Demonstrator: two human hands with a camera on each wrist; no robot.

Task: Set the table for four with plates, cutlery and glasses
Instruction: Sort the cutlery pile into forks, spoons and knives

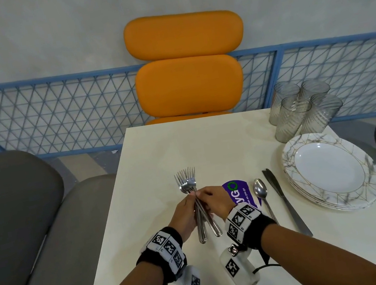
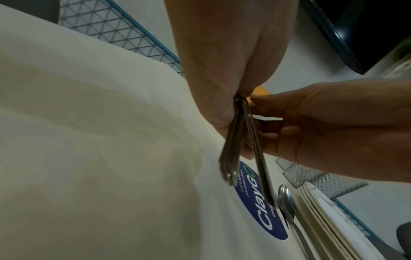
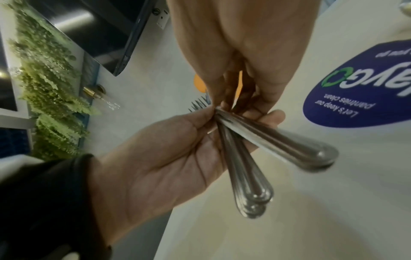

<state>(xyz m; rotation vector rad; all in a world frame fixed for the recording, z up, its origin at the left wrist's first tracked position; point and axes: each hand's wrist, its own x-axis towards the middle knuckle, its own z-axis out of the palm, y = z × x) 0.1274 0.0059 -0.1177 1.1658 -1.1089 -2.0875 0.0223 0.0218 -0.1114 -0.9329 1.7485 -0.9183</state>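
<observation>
A bundle of several steel forks (image 1: pixel 189 184) is held above the cream table (image 1: pixel 207 144), tines pointing away from me. My left hand (image 1: pixel 185 213) grips the fork handles (image 3: pixel 244 176) from the left. My right hand (image 1: pixel 213 200) pinches one fork (image 3: pixel 278 140) near its neck, its handle fanned out to the right of the others. A spoon (image 1: pixel 261 192) and a knife (image 1: pixel 284 198) lie on the table right of my hands. A stack of marbled white plates (image 1: pixel 330 168) sits at the right edge, with several clear ribbed glasses (image 1: pixel 301 111) behind it.
A blue round sticker (image 1: pixel 236 191) lies on the table under my right hand. An orange chair (image 1: pixel 187 65) stands at the far end, grey chairs (image 1: pixel 12 201) to the left and one at the right. A blue mesh railing (image 1: pixel 52 110) runs behind.
</observation>
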